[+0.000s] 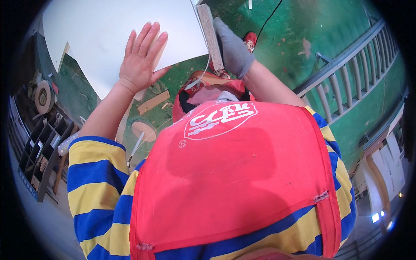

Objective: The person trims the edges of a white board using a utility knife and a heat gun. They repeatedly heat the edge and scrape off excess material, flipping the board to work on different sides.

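Observation:
My bare left hand lies over a large white panel, palm down with its fingers stretched out. My right hand, in a grey glove, rests along the side of a narrow raw chipboard edge. Its upper part is stretched along that edge; the fingers underneath are partly hidden. A thin pale strip trails from the chipboard edge and curls down near my knees. The far side of the panel runs out of view.
To the right stands a grey metal roller conveyor. On the left are a coil of strip material and a black compartment rack. Offcuts, including a brown piece, litter the green floor. A black cable crosses ahead.

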The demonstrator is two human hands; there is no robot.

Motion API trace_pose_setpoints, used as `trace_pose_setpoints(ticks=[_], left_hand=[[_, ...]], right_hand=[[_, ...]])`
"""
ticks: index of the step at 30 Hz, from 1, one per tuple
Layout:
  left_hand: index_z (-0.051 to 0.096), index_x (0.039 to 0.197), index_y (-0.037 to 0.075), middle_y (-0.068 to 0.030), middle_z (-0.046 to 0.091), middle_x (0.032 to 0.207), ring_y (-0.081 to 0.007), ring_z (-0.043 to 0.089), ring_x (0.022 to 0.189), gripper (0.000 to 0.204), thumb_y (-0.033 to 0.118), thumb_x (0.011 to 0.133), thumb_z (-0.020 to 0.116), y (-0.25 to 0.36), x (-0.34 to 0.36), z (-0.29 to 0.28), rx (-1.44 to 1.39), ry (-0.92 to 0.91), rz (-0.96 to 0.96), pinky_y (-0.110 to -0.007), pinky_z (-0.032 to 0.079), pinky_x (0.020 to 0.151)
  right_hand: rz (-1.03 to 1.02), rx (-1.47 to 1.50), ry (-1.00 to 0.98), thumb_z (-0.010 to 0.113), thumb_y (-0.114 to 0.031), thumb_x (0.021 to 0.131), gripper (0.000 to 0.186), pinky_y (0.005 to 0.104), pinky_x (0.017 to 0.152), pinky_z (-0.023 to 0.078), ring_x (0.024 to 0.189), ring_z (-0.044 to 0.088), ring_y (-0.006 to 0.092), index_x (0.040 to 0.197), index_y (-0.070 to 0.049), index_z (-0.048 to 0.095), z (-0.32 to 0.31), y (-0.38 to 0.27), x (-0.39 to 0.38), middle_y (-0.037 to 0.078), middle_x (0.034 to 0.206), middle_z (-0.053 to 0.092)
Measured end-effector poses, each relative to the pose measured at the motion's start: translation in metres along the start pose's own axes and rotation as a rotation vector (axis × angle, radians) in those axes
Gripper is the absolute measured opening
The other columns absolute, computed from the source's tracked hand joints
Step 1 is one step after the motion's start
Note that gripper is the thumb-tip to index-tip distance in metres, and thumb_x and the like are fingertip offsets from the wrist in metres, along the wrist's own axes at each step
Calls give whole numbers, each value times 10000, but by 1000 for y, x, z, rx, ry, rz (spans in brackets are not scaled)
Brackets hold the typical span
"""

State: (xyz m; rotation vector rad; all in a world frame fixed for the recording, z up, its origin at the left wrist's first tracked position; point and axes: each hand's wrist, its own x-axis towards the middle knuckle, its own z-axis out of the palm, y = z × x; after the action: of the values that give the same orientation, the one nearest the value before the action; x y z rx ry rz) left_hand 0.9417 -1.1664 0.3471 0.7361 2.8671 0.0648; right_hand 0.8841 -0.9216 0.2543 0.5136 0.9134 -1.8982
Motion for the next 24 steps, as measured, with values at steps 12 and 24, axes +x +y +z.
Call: trace_pose_setpoints(ticks=[12, 24], left_hand=[[305, 1538, 151, -99, 225, 1621, -270, 180, 1509, 871, 510, 828, 660, 2, -3, -2, -32, -36, -42, -473, 94, 1232], [284, 1556, 192, -64, 196, 1635, -235, 143, 1520, 914, 533, 798, 665, 14, -10, -3, -50, -33, -50, -478, 71, 1236]], right_hand=[[-4, -157, 289, 407, -672, 958, 647, 269, 642, 492, 730, 603, 147, 1064, -91, 673, 13, 10, -11, 62, 853, 641], [-132, 106, 219, 328, -508, 1044, 527, 320, 971, 478, 1121, 596, 188, 1353, -115, 498, 10, 19, -21, 75, 1243, 604]])
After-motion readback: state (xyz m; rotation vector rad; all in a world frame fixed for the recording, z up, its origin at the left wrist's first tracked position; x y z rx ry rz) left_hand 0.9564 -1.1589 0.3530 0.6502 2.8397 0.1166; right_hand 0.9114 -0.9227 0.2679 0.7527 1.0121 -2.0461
